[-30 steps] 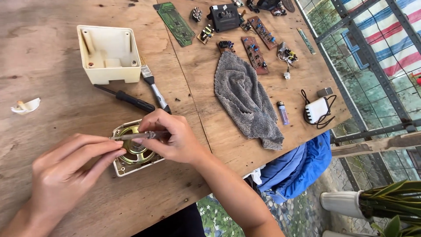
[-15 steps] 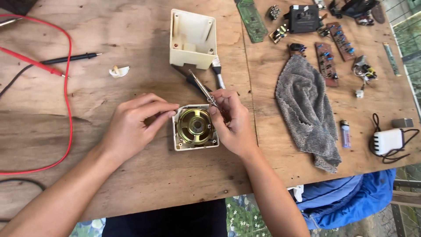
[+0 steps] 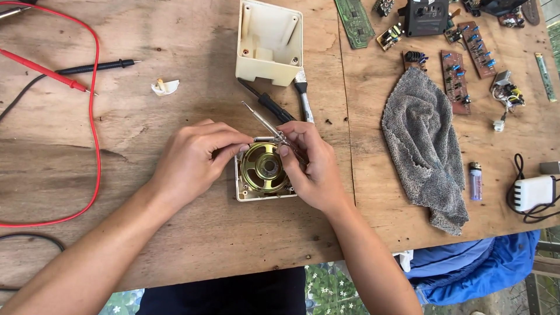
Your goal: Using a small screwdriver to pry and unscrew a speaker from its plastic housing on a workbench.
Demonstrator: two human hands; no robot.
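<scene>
The small speaker (image 3: 266,169), lying near the front edge of the wooden desk (image 3: 175,245), is steadied by the left hand (image 3: 195,157), its grip pinched on the speaker's rim. The thin tool (image 3: 269,123) is clamped in the right hand (image 3: 312,166), and it is judged best kept at a shallow angle, off the gold cone.

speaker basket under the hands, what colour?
Brassy gold speaker basket, seated in a cream plastic panel. Shows best in the head view.

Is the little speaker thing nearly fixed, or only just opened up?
Opened up: the cream case half lies empty, apart from the speaker. Right now the left hand steadies the speaker's rim while the right hand works tweezers at its top edge. Still left: the case isn't back together.
</scene>
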